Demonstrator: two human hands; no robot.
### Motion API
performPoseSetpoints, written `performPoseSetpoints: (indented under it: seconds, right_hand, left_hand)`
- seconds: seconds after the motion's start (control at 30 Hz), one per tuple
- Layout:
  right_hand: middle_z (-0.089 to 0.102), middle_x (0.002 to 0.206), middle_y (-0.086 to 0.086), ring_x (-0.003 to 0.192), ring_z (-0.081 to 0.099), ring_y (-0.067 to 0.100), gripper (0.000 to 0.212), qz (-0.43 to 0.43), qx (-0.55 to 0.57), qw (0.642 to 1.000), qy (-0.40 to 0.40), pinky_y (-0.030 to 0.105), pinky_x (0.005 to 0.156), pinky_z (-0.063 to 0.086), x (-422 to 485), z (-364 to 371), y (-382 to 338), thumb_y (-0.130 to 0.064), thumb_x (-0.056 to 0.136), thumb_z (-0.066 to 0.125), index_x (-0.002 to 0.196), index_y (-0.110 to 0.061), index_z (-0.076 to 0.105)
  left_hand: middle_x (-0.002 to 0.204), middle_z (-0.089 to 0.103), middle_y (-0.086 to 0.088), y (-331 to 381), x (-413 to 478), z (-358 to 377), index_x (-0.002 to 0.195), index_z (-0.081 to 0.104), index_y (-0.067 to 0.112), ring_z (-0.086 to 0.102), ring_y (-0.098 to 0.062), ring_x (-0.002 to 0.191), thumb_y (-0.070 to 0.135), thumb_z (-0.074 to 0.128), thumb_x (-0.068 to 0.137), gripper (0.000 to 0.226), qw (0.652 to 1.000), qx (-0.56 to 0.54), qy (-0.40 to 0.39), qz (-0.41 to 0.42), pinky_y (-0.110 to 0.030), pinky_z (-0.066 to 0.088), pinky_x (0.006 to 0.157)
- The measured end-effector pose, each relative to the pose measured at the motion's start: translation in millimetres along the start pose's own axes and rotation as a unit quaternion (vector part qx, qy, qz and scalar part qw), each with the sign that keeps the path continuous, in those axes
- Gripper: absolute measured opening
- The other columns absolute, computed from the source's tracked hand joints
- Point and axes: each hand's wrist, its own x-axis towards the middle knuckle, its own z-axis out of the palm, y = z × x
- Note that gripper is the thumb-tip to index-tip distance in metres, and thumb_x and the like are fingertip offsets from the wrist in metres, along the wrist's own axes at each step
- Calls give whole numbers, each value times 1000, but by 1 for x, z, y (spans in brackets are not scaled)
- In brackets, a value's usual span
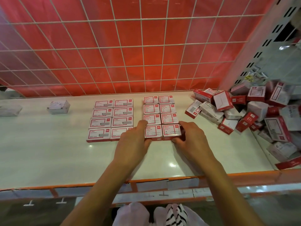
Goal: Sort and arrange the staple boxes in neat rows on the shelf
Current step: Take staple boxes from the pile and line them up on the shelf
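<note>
Your left grip and right grip clasped the front pair; two blocks stood neat, the shelf's right-edge heap unsorted.

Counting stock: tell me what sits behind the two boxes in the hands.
Behind the front pair, three more pairs run back toward the wire grid. The left hand and right hand cover the pair's outer sides.

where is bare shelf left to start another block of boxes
Widest bare shelf lies between the left block and the lone boxes far left. A bare strip runs in front of both blocks to the orange edge, though left hand and right hand, gripping the right block, cross it. The pile crowds the right end, a slim gap from that block.
</note>
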Motion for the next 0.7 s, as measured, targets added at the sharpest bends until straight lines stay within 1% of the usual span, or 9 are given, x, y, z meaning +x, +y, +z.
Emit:
performPoseSetpoints:
  seconds: [0.17, 0.37, 0.47, 0.53, 0.57, 0.6, 0.63, 0.67, 0.7]
  right_hand:
    - [64, 106, -1, 96, 55, 14, 29, 14, -3, 1000, -5, 34, 81, 50, -1, -1, -1, -33, 86, 66, 113, -22, 64]
    - [61, 106, -3, 90, 50, 9, 30, 23, 5, 1000, -18, 25, 78, 46, -3, -5, -5, -34, 85, 67, 114, -25, 62]
    - [53, 98, -14, 91, 48, 6, 32, 18, 41, 998, -35, 23, 80, 46, -7, -10, -9, -35, 85, 67, 115, -30, 58]
    - [55, 110, -12, 98, 51, 6, 38, 40, 83, 995, -34, 23, 86, 46, -8, -11, -10, -36, 87, 64, 123, -31, 53]
    - [55, 124, -8, 107, 53, 9, 44, 62, 114, 991, -30, 25, 93, 45, -6, -11, -9, -34, 90, 60, 131, -27, 48]
    - [50, 136, -5, 118, 51, 12, 50, 83, 158, 984, -24, 31, 101, 43, -5, -13, -10, -33, 93, 56, 139, -22, 42]
    - [47, 141, -4, 124, 49, 13, 52, 103, 208, 973, -20, 36, 106, 40, -4, -13, -11, -33, 96, 51, 144, -20, 36]
    - [50, 138, -5, 123, 50, 11, 50, 113, 255, 960, -14, 38, 107, 40, -3, -14, -12, -33, 98, 46, 144, -19, 34]
    - [58, 125, -11, 114, 56, 7, 46, 120, 294, 948, -10, 35, 102, 44, -1, -13, -13, -33, 99, 42, 142, -16, 37]
  left_hand:
    - [128, 60, 7, 4, -1, 0, 135, 40, 25, 64, -15, 108, 36, 60, 91, 49, 1000, 9, 1, -9, -27, 51, 90]
    - [129, 60, 7, 4, -3, -2, 135, 40, 26, 62, -14, 110, 41, 63, 88, 55, 1000, -14, -13, -15, -27, 49, 91]
    - [136, 53, 7, 9, -3, -9, 138, 38, 26, 54, -13, 120, 50, 62, 85, 63, 999, -43, -14, -18, -23, 42, 91]
    - [143, 45, 6, 9, 2, -9, 141, 35, 25, 46, -15, 128, 61, 49, 86, 67, 995, -89, -11, -52, -25, 35, 97]
    - [145, 44, 5, 8, 5, -8, 142, 34, 27, 44, -17, 130, 69, 40, 84, 72, 990, -127, -9, -65, -34, 38, 104]
    - [143, 46, 3, 8, 8, -6, 140, 35, 28, 46, -19, 129, 77, 32, 80, 77, 982, -175, -4, -74, -43, 40, 106]
    - [138, 51, 3, 8, 10, -4, 136, 37, 29, 50, -20, 125, 80, 26, 79, 78, 971, -225, 1, -83, -48, 44, 103]
    - [132, 55, 5, 10, 12, -2, 133, 39, 29, 54, -17, 120, 77, 25, 82, 71, 958, -271, 1, -94, -49, 46, 101]
    - [128, 57, 9, 13, 15, 0, 131, 40, 28, 57, -14, 115, 70, 26, 89, 61, 945, -308, -8, -108, -47, 47, 101]
